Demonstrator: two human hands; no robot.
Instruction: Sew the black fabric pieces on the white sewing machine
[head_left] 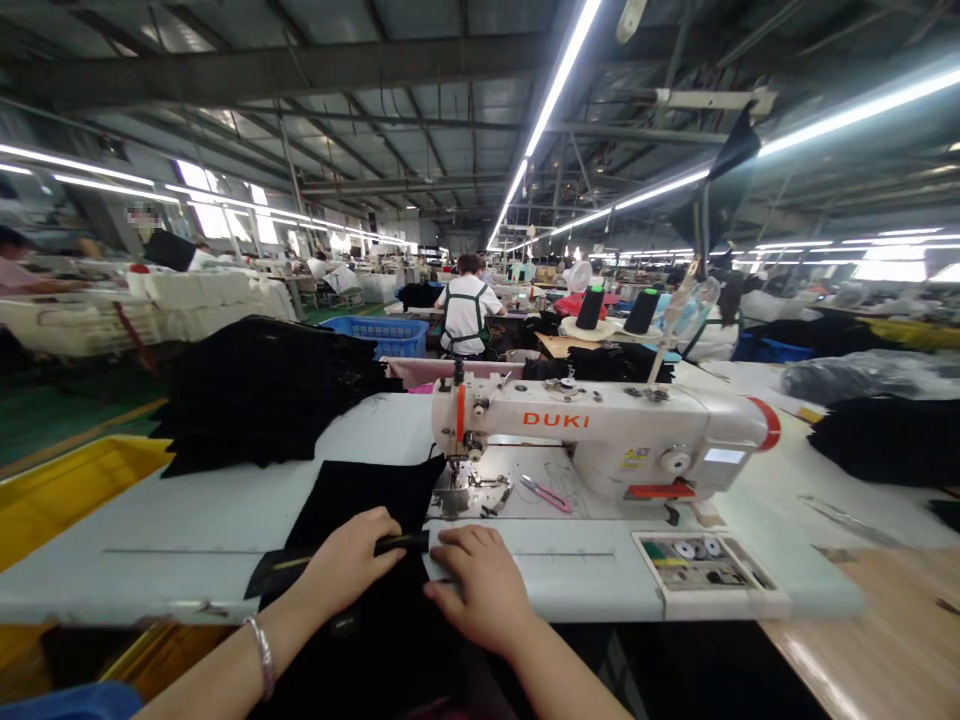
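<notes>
Black fabric [349, 500] lies on the white sewing table, its far corner close to the needle area of a white DUKI sewing machine [555, 425]. My left hand [356, 560] is closed around a narrow folded black strip [405, 543] that lies across the fabric. To its right, my right hand [484, 580] rests at the fabric's right edge, partly on the tabletop. Its fingers are slightly bent and its thumb stands apart. Pink-handled thread snips [547, 493] lie under the machine arm.
A tall pile of black pieces [262, 390] stands at the left, beside a yellow bin [82, 490]. Bobbins sit in a recessed tray [705, 563] at the right. Black thread cones [591, 308] are behind the machine. Farther back, a person [466, 308] sits facing away.
</notes>
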